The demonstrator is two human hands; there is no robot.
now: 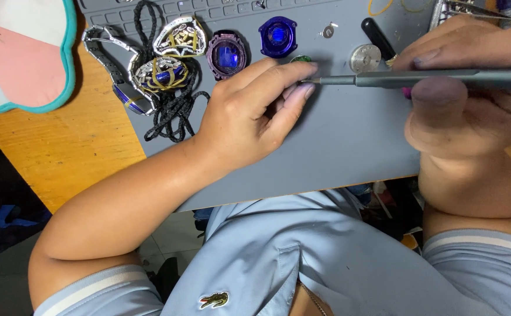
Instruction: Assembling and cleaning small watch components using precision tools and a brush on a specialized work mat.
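A grey screwdriver [419, 78] lies level across the picture, its long axis running side to side, with the thin metal tip pointing toward the left hand [249, 114] and the handle running off past the right edge. The right hand [472, 88] is wrapped round the handle, thumb pressed underneath and the other fingers [442, 44] curled over the top. The left hand rests on the grey mat [337, 146] that covers the wooden counter [62, 152]; its fingers are drawn together at the tips, pinching a small part that stays mostly hidden, and the screwdriver tip meets them there. Just beyond those fingertips a small green piece [301, 58] peeks out.

Farther back on the mat stand a purple watch case [226, 55] and a blue watch case [278, 36], each with a shiny blue middle, well apart from a round silver disc [365, 58] and a black tool handle [377, 36]. To the left lie two ornate silver-and-gold shells [170, 55] on a black braided cord [170, 108], beside a metal watch strap [112, 64]. A pink, teal-edged object [24, 58] sits at the far left corner.
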